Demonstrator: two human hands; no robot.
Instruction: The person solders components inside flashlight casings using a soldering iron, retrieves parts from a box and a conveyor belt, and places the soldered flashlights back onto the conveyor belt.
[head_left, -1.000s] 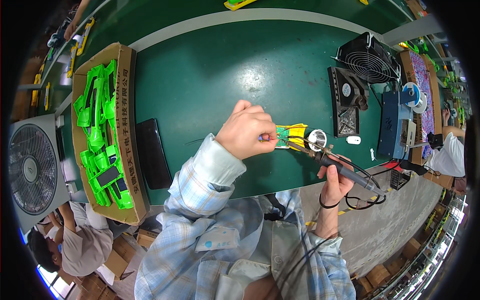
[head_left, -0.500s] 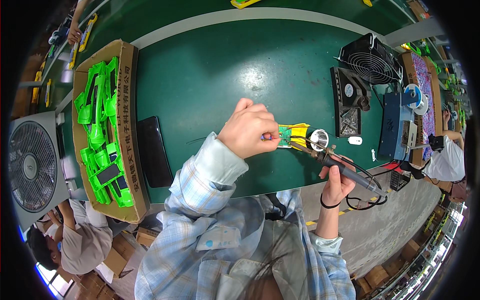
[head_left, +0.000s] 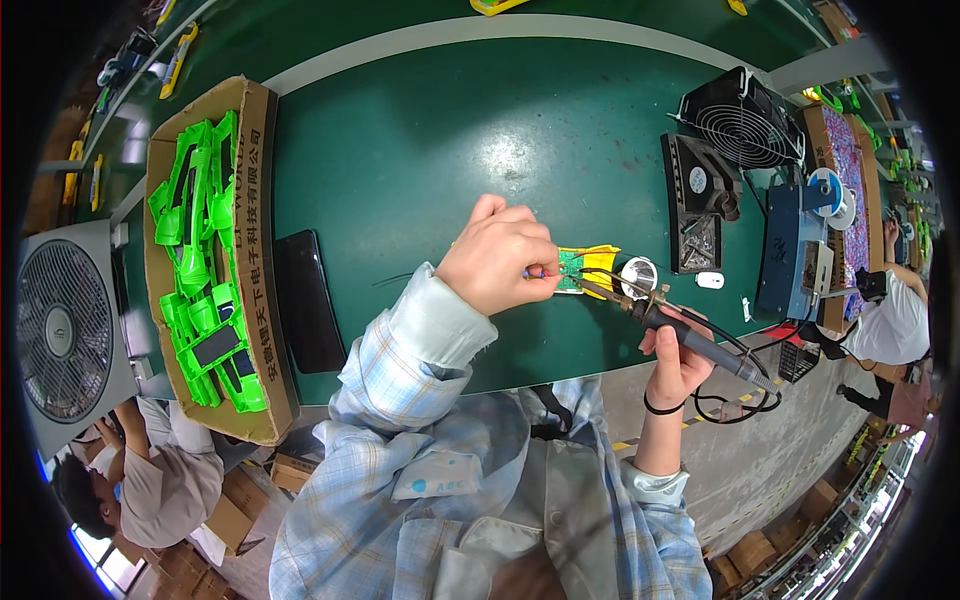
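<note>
My left hand (head_left: 505, 255) is closed in a pinch at the left edge of a small green circuit board (head_left: 570, 268). Bits of blue and red, seemingly thin wires, show at its fingertips, which partly hide the board. The board lies against a yellow plastic housing (head_left: 604, 257), and a round silver reflector cup (head_left: 638, 272) sits at its right end. In my right hand (head_left: 676, 372) is a grey-handled soldering iron (head_left: 715, 352) with a cable and a thin feed tube. Its tip points left, reaching the board beside my left fingertips.
On the left stands a cardboard box (head_left: 262, 260) of green plastic housings, with a dark flat tray (head_left: 308, 300) beside it. To the right are a black fan (head_left: 742, 120), a black stand (head_left: 690, 200), a blue soldering station (head_left: 785, 255) and a solder spool (head_left: 826, 190). Co-workers sit on both sides.
Both my hands and the soldering iron hold nearly the same place. The co-worker's hand at the upper left has gone from view; another person now shows at the far right.
</note>
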